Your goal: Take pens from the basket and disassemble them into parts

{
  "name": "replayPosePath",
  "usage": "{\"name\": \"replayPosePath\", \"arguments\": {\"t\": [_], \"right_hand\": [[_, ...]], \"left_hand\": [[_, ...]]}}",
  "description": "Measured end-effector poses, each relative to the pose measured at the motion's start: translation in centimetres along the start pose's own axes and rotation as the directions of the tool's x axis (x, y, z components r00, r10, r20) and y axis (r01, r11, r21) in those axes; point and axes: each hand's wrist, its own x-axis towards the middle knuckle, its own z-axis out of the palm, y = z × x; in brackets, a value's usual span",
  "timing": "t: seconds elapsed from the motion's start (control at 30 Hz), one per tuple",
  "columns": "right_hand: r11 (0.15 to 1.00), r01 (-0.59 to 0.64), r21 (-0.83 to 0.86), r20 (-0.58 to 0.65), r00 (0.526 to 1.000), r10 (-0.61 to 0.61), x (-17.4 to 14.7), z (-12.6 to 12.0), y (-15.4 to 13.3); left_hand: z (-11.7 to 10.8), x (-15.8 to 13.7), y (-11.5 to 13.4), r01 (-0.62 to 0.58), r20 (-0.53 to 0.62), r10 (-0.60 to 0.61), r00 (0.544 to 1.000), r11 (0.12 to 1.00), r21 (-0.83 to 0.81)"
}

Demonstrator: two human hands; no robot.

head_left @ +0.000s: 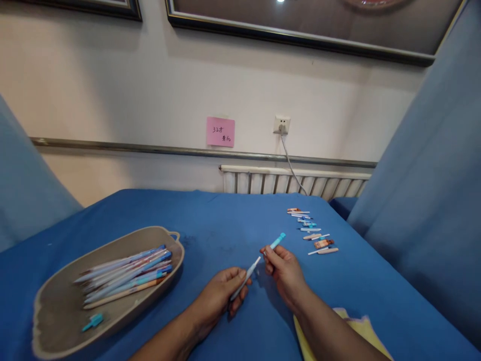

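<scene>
My left hand (221, 288) is closed on a pale grey pen barrel (248, 276), which tilts up to the right with a thin white end sticking out. Close by on the right, my right hand (285, 271) pinches a light pen part with a teal end (278, 240), also tilted up to the right. A small gap separates the two parts. Both hands are held above the blue cloth (225, 225). To the left, a beige tray (56, 321) holds a bundle of pens (128, 276) with blue, teal and orange ends, and a loose teal piece (92, 322).
Several pen parts (323, 244) lie in a column on the cloth at the right. A yellow cloth (356, 328) is partly under my right forearm. Behind the table are a radiator (293, 180), a plugged-in cable (288, 159) and a pink note (220, 132).
</scene>
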Motion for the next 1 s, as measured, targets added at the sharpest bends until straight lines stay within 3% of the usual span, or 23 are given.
{"name": "replayPosePath", "arguments": {"t": [0.17,0.47,0.77,1.0], "right_hand": [[0.999,-0.004,0.054,-0.044,0.999,0.007,0.0,0.0,-0.4],[0.995,-0.057,-0.076,-0.009,0.998,0.056,-0.7,-0.1,-0.2],[0.984,-0.176,0.009,0.152,0.973,0.172,-1.5,0.7,-1.3],[0.984,-0.164,0.065,0.061,0.985,0.160,-0.8,-0.1,-1.2]], "left_hand": [[-0.1,0.1,0.0,0.007,-0.003,-0.007,1.000,1.000,-0.005],[-0.4,0.1,0.3,0.027,-0.097,-0.028,0.995,0.999,-0.020],[-0.4,-0.1,0.5,0.037,-0.036,-0.035,0.999,0.997,0.063],[-0.7,0.1,0.4,0.065,-0.035,-0.062,0.997,0.993,0.094]]}}
